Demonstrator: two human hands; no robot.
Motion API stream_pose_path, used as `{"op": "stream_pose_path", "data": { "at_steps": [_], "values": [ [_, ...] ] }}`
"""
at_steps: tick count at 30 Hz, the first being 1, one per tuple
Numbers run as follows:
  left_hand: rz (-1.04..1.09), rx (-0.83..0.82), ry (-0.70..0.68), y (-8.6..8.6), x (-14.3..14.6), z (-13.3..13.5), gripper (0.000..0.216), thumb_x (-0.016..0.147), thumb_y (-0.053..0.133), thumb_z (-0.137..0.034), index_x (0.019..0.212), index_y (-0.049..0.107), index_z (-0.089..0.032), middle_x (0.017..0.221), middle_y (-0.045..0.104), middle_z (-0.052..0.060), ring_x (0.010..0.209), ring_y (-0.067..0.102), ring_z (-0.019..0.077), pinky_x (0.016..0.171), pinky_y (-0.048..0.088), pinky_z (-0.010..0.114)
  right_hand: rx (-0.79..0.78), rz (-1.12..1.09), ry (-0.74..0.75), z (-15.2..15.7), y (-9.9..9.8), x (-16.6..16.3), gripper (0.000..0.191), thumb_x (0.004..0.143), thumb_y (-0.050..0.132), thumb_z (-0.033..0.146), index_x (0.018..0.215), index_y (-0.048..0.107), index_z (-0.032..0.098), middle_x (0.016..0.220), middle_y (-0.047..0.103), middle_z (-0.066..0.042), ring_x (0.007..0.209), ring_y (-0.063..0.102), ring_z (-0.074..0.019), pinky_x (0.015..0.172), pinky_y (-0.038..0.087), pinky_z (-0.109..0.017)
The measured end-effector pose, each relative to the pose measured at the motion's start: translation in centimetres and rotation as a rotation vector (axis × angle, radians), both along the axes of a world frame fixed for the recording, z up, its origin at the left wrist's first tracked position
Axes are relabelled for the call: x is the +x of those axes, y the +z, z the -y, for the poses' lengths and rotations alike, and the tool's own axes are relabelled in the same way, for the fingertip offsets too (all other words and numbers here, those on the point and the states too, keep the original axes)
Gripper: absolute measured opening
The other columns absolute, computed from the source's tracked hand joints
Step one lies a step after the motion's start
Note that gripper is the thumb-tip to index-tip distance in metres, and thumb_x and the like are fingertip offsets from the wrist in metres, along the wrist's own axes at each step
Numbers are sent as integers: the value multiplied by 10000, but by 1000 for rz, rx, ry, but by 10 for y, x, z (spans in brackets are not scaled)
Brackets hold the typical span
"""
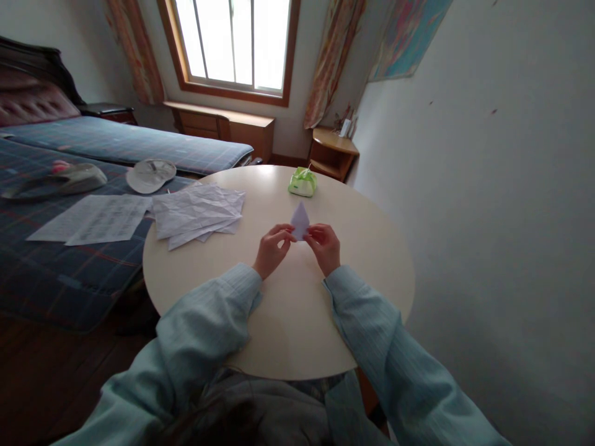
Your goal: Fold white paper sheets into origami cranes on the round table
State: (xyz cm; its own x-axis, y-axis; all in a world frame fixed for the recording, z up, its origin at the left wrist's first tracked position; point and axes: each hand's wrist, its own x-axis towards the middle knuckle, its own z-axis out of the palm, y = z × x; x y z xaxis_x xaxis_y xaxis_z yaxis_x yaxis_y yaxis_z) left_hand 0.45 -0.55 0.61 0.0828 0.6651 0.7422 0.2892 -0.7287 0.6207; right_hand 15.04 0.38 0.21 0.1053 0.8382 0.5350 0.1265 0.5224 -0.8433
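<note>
A small folded piece of white paper [300,218], pointed at the top, is held upright between both hands over the middle of the round table [297,328]. My left hand [273,246] pinches its lower left edge between thumb and fingers. At the lower right edge, my right hand [324,246] grips it the same way. Parts of the paper's lower sides are hidden behind the fingertips.
A green tissue pack [302,182] stands beyond the hands. Creased paper sheets [198,210] lie at the table's left, beside printed sheets [97,218] and a cap [151,176] on the bed [60,291]. A wall [488,217] rises at the right.
</note>
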Motion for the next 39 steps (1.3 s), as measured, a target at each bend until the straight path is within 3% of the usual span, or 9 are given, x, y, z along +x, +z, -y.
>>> {"op": "stream_pose_path", "data": {
  "at_steps": [3, 7, 10, 15, 19, 25, 32, 39],
  "values": [
    [70, -78, -53, -2, 3, 1, 188, 732, 489, -93, 890, 558, -165, 1001, 547, 65, 863, 583, 119, 694, 511, 226, -99, -95, 2, -5, -2, 1, 350, 589, 690, 321, 860, 501, 205, 788, 577, 6, 707, 586, -123, 698, 511, -311],
    [205, -261, -121, -8, 3, -4, 428, 681, 612, -190, 1071, 437, -192, 1136, 486, 93, 799, 612, 110, 672, 520, 224, -125, -114, 7, -6, -3, 2, 359, 544, 716, 337, 789, 492, 201, 709, 558, 22, 676, 563, -114, 696, 495, -293],
    [186, -394, -176, -14, 2, -10, 502, 638, 661, -214, 1090, 444, -183, 1038, 566, 83, 760, 611, 122, 637, 511, 234, -138, -108, 36, -6, -3, 1, 357, 525, 726, 346, 734, 476, 200, 687, 537, 30, 655, 542, -106, 680, 487, -280],
    [126, -512, -210, -18, 1, -14, 174, 703, 579, -225, 853, 589, -136, 781, 646, 46, 728, 601, 131, 662, 472, 244, -169, -76, 110, -5, -3, -1, 368, 513, 733, 337, 716, 457, 201, 692, 517, 39, 651, 531, -99, 680, 480, -276],
    [132, -578, -239, -14, -1, -13, 151, 708, 550, -243, 797, 600, -132, 683, 631, 20, 605, 574, 110, 567, 435, 218, -181, -77, 163, -1, 0, -2, 339, 550, 705, 345, 746, 467, 206, 754, 533, 23, 697, 543, -109, 676, 480, -274],
    [-3, -595, -178, -12, -2, -11, 131, 712, 508, -200, 770, 606, -134, 636, 609, 5, 577, 549, 100, 555, 416, 203, -115, -151, 184, 3, 6, 0, 218, 667, 606, 368, 784, 525, 203, 882, 590, -23, 820, 555, -139, 744, 457, -290],
    [-158, -533, -115, -15, -3, -10, 138, 727, 486, -186, 758, 615, -147, 665, 630, 4, 637, 560, 111, 592, 422, 201, -163, -123, 159, 4, 6, 2, 268, 719, 520, 413, 826, 621, 189, 855, 640, -37, 822, 562, -163, 755, 445, -310],
    [-111, -429, -193, -17, -1, -10, 168, 755, 509, -265, 798, 626, -153, 803, 658, 24, 733, 578, 128, 668, 443, 220, -227, -92, 115, -2, 2, 6, 265, 665, 465, 253, 824, 666, 182, 810, 662, -25, 764, 571, -154, 717, 450, -300]
  ]
}}
